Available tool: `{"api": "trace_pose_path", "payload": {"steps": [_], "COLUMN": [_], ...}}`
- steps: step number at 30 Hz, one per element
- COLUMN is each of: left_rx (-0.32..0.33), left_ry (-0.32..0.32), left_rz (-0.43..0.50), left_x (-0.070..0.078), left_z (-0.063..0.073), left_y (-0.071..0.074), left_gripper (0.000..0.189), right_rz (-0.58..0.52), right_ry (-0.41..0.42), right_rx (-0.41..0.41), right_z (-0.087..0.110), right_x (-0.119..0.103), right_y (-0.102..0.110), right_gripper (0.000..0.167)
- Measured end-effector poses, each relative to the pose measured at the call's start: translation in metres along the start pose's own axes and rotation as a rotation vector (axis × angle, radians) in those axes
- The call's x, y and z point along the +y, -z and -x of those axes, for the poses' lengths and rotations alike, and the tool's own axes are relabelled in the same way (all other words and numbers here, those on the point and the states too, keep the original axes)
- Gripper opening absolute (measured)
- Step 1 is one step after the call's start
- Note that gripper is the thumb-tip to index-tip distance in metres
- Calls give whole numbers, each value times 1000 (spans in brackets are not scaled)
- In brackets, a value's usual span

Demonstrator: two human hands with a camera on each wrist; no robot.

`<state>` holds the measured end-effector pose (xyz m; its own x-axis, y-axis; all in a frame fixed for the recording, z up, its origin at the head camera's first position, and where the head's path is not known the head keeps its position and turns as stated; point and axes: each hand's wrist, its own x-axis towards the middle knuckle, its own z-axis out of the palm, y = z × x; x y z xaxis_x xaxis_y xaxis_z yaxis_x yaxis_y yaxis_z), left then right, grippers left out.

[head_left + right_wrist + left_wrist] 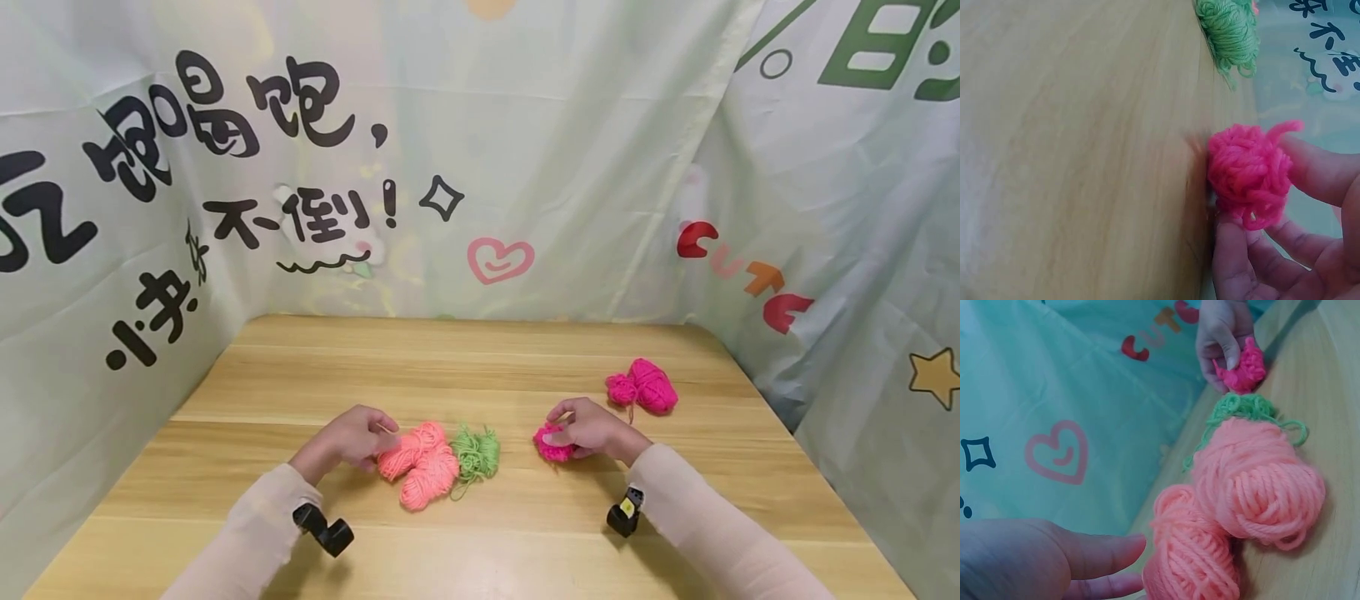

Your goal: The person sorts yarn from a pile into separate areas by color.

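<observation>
My right hand pinches a small hot-pink ball of yarn between thumb and fingers, low over the table. At the left, my left hand is beside the coral yarn, two plump skeins lying together; its thumb and a finger extend straight towards the nearer skein. Whether the fingertips touch it is hard to tell. Against the right side of the coral yarn lies a small green bundle of yarn, with a loose strand trailing from it.
Farther back on the right of the wooden table lies more hot-pink yarn, a larger skein with a small clump next to it. Printed curtains hang around the table's back and sides.
</observation>
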<state>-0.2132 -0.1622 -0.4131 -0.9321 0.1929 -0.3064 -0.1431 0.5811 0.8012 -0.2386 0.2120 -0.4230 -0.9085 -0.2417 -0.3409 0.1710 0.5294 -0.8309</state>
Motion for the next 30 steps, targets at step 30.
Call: {"api": "trace_pose_path", "payload": {"steps": [30], "left_rx": [19], "left_ry": [7], "left_rz": [-72], "left_x": [4], "left_z": [3], "left_y": [-7], "left_gripper": [23], "right_rz": [-20], "right_ry": [10], "right_rx": [-41], "right_z": [3], "right_x": [-6], "right_y": [2], "right_gripper": [23]}}
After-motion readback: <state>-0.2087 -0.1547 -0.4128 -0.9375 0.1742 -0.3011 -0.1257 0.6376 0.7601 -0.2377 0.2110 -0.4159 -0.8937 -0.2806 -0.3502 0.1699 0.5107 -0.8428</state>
